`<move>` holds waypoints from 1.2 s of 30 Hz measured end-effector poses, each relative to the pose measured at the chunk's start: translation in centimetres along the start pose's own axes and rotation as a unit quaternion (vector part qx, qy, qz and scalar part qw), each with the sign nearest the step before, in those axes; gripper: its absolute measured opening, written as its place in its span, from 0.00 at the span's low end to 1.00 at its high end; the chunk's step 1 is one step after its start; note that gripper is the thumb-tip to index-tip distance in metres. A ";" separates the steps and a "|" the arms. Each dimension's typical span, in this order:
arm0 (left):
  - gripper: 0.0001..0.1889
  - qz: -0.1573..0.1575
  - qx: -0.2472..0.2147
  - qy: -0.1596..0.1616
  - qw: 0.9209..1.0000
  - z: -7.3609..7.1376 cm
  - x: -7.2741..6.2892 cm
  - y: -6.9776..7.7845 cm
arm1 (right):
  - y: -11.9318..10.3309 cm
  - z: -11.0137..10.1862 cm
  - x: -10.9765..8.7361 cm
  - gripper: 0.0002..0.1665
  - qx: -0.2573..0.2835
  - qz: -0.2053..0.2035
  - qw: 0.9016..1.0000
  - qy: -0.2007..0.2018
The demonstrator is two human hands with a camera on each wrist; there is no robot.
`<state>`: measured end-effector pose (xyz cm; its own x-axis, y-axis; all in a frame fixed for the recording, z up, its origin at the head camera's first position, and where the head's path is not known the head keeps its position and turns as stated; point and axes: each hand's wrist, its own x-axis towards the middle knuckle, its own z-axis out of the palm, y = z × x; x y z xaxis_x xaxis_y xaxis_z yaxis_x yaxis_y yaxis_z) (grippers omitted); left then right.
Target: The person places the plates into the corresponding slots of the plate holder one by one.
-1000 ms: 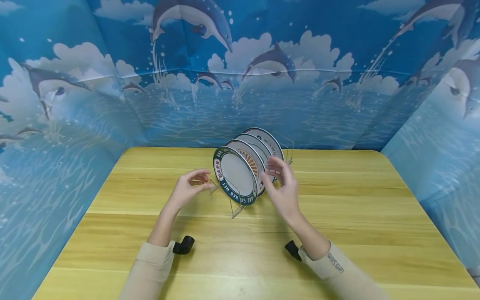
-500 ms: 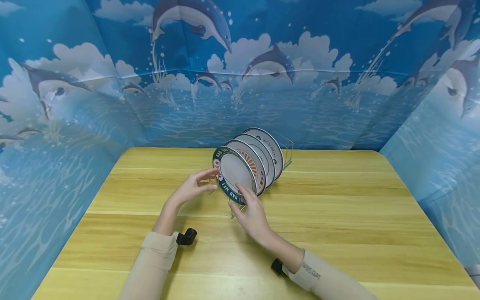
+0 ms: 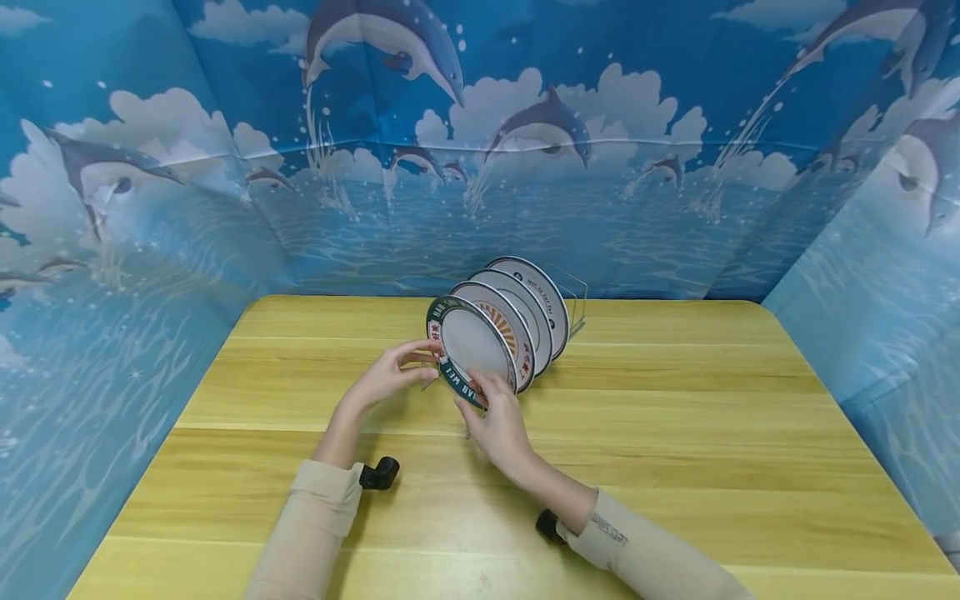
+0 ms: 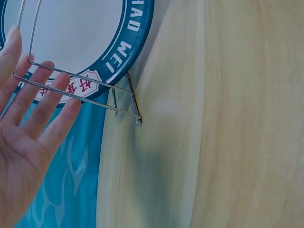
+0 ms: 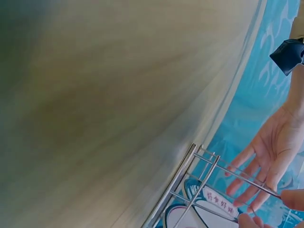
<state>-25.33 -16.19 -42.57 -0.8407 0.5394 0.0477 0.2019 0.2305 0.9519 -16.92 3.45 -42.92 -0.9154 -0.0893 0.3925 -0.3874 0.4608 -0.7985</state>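
A wire plate rack (image 4: 97, 97) stands on the wooden table with several round plates tilted upright in it. The front plate (image 3: 472, 337) has a dark green rim with lettering; behind it is a plate with an orange ray pattern (image 3: 501, 327). My right hand (image 3: 501, 425) pinches the rack's front wire loop between thumb and fingers, as the right wrist view also shows. At the rack's left side is my left hand (image 3: 388, 373), fingers nearly straight, reaching past the wires to the front plate's rim. Whether its fingertips touch rim or wire is unclear.
A yellow wood-grain table (image 3: 675, 433) spreads around the rack. Blue dolphin-print cloth (image 3: 480, 200) hangs behind the table and along both sides. A black wrist camera (image 3: 380, 473) sticks out from the left sleeve.
My right hand has moved from beside the plates' right edges down and left to the rack's front wire, which it now pinches. The left hand has shifted slightly right, closer to the front plate.
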 end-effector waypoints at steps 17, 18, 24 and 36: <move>0.21 0.003 0.006 0.029 1.000 5.6 -1.9 4.5 | 1.4 -5.6 -2.3 0.25 0.044 0.036 0.997 -0.054; 0.21 0.006 0.006 0.035 0.999 6.1 -2.0 4.7 | 1.5 -5.9 -2.3 0.25 0.051 0.042 0.996 -0.061; 0.19 0.021 0.019 0.072 0.997 8.3 -2.3 5.5 | 2.4 -8.1 -2.3 0.25 0.083 0.071 0.988 -0.113; 0.20 0.059 0.019 0.129 0.990 11.6 -1.3 5.6 | 5.1 -11.4 -1.5 0.22 0.102 0.030 0.975 -0.194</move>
<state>-17.25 -6.20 -40.84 -0.9094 0.3403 0.2392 0.3216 0.2107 0.9231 -16.21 16.02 -42.35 -0.8942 -0.4129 0.1728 -0.3104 0.2941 -0.9039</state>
